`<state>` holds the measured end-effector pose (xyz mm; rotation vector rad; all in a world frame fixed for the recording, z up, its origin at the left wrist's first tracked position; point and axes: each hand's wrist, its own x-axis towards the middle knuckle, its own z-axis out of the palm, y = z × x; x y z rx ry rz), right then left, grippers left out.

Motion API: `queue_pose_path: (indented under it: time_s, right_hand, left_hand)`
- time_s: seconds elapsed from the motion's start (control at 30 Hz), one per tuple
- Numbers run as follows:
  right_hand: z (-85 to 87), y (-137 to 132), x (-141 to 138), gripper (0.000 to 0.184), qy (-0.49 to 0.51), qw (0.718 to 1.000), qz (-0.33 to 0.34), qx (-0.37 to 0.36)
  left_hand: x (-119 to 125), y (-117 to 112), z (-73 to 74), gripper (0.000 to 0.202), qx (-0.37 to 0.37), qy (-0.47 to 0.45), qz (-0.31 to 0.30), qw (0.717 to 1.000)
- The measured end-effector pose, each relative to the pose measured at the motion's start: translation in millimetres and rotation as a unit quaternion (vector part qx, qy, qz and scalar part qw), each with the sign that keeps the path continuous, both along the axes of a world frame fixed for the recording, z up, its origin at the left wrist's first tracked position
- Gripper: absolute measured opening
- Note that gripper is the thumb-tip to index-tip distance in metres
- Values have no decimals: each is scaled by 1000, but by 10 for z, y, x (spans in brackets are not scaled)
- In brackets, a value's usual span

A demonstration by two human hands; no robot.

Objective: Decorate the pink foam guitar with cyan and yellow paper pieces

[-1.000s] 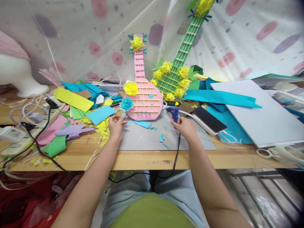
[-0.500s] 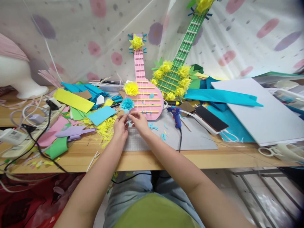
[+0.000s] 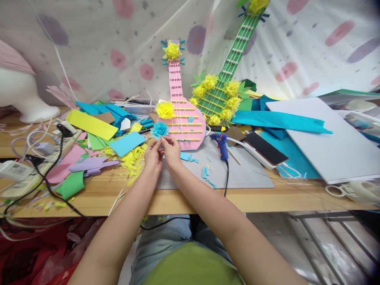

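Observation:
A blue paper flower overlaps the lower left edge of a pink toy guitar, just under a yellow paper flower. Both my hands meet at the blue flower's lower rim. My left hand has thumb and fingers pinched there. From the other side, my right hand pinches close against it, the fingertips almost touching. My fingers hide the petals between them. I cannot tell whether the flower is fixed to the guitar. Blue paper scraps lie right of my hands on a grey mat.
A blue glue gun with its cord rests on the mat, beside a black-topped white device. Behind leans a green toy guitar. Paper sheets and yellow shreds crowd the left, with a power strip. A white board lies right.
My hands have moved slightly right and up against the blue flower, and my fingertips have come closer together. More blue scraps show on the mat. The guitars stay in place.

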<state>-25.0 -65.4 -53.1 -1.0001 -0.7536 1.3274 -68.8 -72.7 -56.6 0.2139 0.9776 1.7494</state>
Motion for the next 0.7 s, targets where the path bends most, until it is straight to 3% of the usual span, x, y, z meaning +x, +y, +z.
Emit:
queue_pose_path:
  time_s: [0.2,0.37,0.7]
  right_hand:
    - [-52,114,84,3,-65,998,-9,14]
    - [-94,218,217,3,-129,991,34,22]
    - [-50,95,313,8,-85,994,65,-1]
  left_hand:
    - [-20,-41,42,31,-10,73,-37,997]
    - [-25,-63,69,40,0,152,-24,988]
    - [75,-24,44,40,-28,167,5,986]
